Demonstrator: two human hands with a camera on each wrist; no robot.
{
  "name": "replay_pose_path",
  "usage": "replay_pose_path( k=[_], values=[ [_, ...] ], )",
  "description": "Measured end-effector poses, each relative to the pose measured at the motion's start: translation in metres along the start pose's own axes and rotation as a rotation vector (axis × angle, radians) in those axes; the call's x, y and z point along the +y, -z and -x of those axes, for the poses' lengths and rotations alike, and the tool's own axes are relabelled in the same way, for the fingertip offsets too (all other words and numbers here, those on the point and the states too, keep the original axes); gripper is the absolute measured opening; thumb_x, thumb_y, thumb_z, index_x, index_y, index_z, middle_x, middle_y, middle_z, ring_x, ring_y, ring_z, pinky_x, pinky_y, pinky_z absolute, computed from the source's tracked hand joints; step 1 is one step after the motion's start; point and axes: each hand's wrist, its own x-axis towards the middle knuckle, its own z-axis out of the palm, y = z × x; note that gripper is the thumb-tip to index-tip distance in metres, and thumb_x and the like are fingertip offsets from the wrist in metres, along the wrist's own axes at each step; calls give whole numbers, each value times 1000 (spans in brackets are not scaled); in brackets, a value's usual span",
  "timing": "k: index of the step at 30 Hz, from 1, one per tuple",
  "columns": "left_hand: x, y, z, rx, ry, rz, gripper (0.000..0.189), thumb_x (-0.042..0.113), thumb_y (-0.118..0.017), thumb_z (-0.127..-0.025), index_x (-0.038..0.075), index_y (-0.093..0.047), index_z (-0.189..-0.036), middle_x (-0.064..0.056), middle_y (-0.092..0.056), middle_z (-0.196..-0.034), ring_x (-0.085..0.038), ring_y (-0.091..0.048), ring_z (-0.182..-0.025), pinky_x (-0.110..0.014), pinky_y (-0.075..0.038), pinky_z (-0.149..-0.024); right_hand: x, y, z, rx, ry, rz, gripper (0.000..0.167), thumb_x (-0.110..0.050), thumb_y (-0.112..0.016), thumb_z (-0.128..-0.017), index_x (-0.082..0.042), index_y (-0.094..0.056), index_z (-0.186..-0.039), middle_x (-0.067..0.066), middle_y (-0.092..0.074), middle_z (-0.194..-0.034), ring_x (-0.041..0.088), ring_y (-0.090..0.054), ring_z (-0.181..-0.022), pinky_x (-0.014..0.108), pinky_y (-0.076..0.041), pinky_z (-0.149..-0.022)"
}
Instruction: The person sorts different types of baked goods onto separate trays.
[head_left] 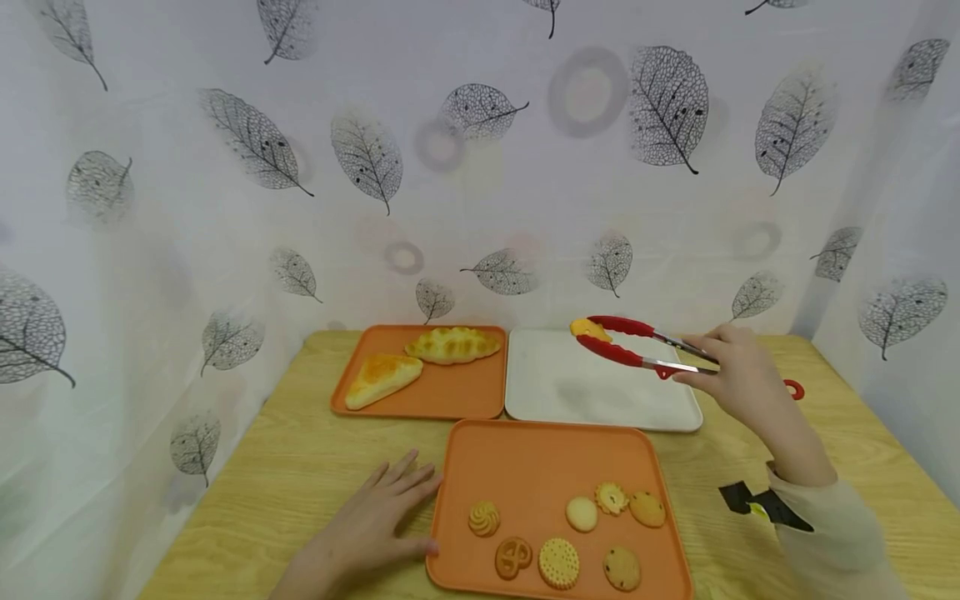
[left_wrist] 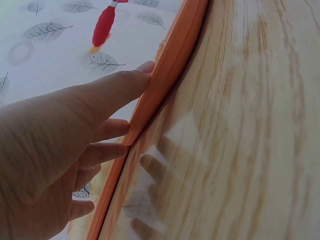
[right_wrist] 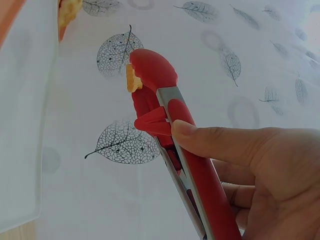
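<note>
We record the right hand (head_left: 738, 379) gripping tongs (head_left: 633, 357), a yellow piece (head_left: 587, 330) held apparently above the white tray (head_left: 622, 403), not yet set down; seven cookies (head_left: 558, 563) remain on the orange front tray (head_left: 540, 467), loosely spread left hand (head_left: 375, 517) touching its rim.

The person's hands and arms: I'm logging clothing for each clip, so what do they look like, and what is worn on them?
The left hand and right hand are bare: no gloves or rings show. The right forearm has a pale beige-grey sleeve, with a black shape at its edge. No left sleeve is in view.
</note>
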Motion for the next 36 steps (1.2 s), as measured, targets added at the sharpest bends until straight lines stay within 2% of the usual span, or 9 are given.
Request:
replay_pose_path(
  k=[9, 18, 25, 32, 36],
  values=[
    [0, -2, 1, 17, -5, -13, 84, 73, -50, -85, 21, -40, -150, -4, -40, -155, -31, -21, -151, -62, -21, -118, 15, 0, -14, -96, -165, -24, 51, -17, -80, -79, 11, -63, -119, 30, -57, -101, 43, -48, -90, 41, -38, -66],
    [0, -3, 1, 32, -9, -8, 83, 72, -51, -85, 22, -41, -150, -4, -41, -155, -32, -21, -150, -62, -21, -118, 31, -4, -22, -135, -249, -4, 54, -20, -77, -83, 13, -59, -123, 31, -52, -100, 43, -43, -88, 41, -38, -63],
    [0, -2, 1, 34, -8, -5, 83, 72, -52, -84, 22, -41, -150, -3, -41, -155, -31, -21, -150, -61, -21, -118, 49, -12, -21, -172, -333, 13, 55, -21, -74, -85, 14, -56, -125, 39, -46, -116, 54, -39, -104, 62, -41, -78],
    [1, 0, -1, 29, -13, -5, 83, 71, -52, -85, 21, -41, -150, -4, -42, -155, -32, -22, -150, -63, -22, -117, 66, -21, -19, -233, -399, 85, 59, -26, -73, -85, 12, -55, -126, 41, -44, -122, 59, -41, -108, 63, -43, -78],
    [1, -1, 0, 27, -14, -11, 82, 71, -51, -86, 21, -41, -150, -4, -41, -155, -32, -21, -150, -63, -22, -117, 76, -28, -15, -253, -395, 123, 60, -28, -74, -84, 12, -56, -125, 41, -50, -116, 57, -47, -103, 58, -45, -72]
  ],
)
